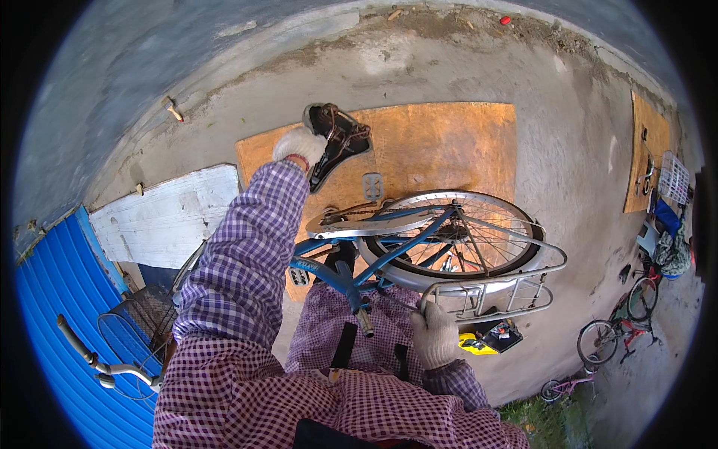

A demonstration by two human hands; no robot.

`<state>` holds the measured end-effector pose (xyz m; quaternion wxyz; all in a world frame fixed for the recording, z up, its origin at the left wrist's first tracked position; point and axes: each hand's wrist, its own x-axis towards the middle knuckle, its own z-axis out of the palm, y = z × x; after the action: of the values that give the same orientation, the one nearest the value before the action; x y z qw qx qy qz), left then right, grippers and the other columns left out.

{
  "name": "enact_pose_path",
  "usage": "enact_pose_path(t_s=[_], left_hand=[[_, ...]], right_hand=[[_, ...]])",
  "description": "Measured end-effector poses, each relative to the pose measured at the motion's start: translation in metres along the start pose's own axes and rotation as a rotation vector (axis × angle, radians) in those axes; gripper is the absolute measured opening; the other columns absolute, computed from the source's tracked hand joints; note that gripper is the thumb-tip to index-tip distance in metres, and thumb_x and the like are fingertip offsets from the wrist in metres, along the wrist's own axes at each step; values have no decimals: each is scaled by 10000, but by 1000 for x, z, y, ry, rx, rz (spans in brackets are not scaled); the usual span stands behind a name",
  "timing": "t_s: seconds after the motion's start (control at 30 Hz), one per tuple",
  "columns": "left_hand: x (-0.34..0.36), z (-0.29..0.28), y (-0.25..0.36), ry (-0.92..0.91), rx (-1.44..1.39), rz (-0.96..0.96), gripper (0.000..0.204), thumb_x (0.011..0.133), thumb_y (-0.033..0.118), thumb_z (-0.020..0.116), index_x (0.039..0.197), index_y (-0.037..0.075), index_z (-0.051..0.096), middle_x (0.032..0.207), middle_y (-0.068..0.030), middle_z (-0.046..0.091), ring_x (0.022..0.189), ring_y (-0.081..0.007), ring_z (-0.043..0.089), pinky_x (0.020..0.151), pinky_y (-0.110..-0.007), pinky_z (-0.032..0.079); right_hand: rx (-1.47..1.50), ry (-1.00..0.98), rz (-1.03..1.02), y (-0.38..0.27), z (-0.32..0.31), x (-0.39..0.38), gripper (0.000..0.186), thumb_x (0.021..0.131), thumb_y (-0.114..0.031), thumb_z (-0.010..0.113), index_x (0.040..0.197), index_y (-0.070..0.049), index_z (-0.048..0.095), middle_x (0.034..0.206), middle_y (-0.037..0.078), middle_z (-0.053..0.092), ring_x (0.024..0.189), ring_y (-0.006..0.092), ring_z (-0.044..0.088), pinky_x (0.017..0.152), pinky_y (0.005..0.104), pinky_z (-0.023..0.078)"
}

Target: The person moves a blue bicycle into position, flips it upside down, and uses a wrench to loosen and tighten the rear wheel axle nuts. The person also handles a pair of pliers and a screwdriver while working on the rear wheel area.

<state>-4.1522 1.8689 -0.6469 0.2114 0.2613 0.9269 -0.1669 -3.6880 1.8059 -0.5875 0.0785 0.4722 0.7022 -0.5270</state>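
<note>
My left hand, in a white knit glove, is closed on a black bicycle saddle with rusty springs, over the plywood board. Below it a blue bicycle frame lies on its side, with its rear wheel, silver chain guard, pedal and silver rack. The open end of the seat tube points toward me. My right hand, also gloved, is closed beside the rack's front; whether it grips the rack or a thin metal piece there I cannot tell.
A yellow-and-black toolbox is right of my right hand. At left stand a white board, handlebars with a basket and blue corrugated sheeting. At right lie another plywood board and bicycles. A brush lies by the wall.
</note>
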Motion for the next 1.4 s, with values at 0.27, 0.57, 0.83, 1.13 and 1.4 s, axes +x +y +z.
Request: enact_pose_path(t_s=[0.27,0.57,0.83,1.13,1.4], left_hand=[[-20,-72,49,36,-137,2,645,944,543,593,1302,15,684,1294,-274,691,1213,-408,668,1032,-491,529],[-194,-34,-40,-217,-185,-28,517,931,423,625,1250,25,712,1226,-246,725,1178,-371,687,1037,-442,531],[-378,-106,-117,-165,-270,-132,502,925,390,631,1275,38,710,1193,-212,746,1112,-346,722,1003,-417,547],[-616,-192,-219,730,-601,-213,317,1003,149,650,1263,-30,687,1141,-170,748,975,-210,720,819,-331,589],[-841,-120,-468,1246,-567,-530,317,1015,245,685,1195,-16,703,1104,-117,744,988,-193,690,890,-334,552]], right_hand=[[-1,33,15,-5,-10,-11,294,911,-252,716,1123,-52,673,990,225,697,895,447,691,765,541,547],[-67,-53,77,-23,-36,-48,297,955,-292,683,1114,-41,675,1041,209,716,972,421,701,824,526,548],[-36,-23,29,-22,-45,-100,295,951,-298,693,1024,-14,671,989,269,719,954,472,695,825,550,545],[-63,-85,13,-13,-61,-153,391,981,-357,641,1157,-11,690,1116,308,710,1108,477,672,966,533,523],[-93,-38,-92,-35,76,-276,405,976,-346,635,1186,-3,686,1139,306,706,1123,477,667,998,516,513]])
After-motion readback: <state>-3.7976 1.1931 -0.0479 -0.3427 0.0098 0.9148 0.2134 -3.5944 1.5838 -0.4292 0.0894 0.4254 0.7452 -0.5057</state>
